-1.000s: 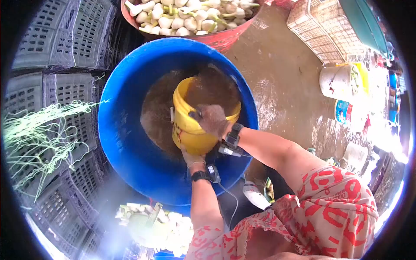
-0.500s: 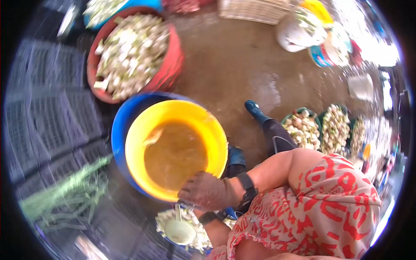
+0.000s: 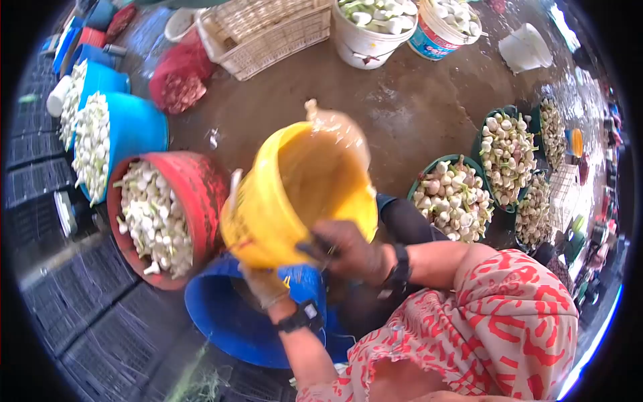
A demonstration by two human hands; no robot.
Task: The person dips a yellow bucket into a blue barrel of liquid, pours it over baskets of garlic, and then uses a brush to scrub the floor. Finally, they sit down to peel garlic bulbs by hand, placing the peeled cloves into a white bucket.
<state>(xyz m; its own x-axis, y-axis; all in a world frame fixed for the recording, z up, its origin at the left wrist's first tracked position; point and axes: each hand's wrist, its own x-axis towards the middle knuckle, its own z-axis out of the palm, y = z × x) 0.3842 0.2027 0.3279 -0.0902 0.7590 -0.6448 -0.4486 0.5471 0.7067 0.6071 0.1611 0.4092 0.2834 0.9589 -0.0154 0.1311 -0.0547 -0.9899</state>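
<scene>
A yellow bucket [image 3: 261, 208] is tilted in the air, and brown water [image 3: 318, 174] sloshes over its far rim. My right hand [image 3: 351, 251], in a dark glove, is closed on the bucket's near rim. My left hand [image 3: 264, 285], in a lighter glove, holds the bucket low at its base; the fingers are partly hidden behind it. Beneath my left hand is a blue tub [image 3: 221, 311] with its mouth turned toward me. A red tub [image 3: 214, 201] of peeled garlic bulbs [image 3: 154, 214] stands to the left, close to the yellow bucket.
Blue tubs [image 3: 137, 127] of garlic stand at the far left, near a red mesh sack [image 3: 177, 74]. A wicker basket [image 3: 268, 40] and white buckets [image 3: 365, 47] line the back. Green baskets of garlic [image 3: 452, 201] stand at right. The brown floor [image 3: 261, 100] is wet.
The yellow bucket has been lifted out of the blue tub and tipped, so its water spills. Both hands are now on it. The pale ladle is no longer visible. The view has shifted.
</scene>
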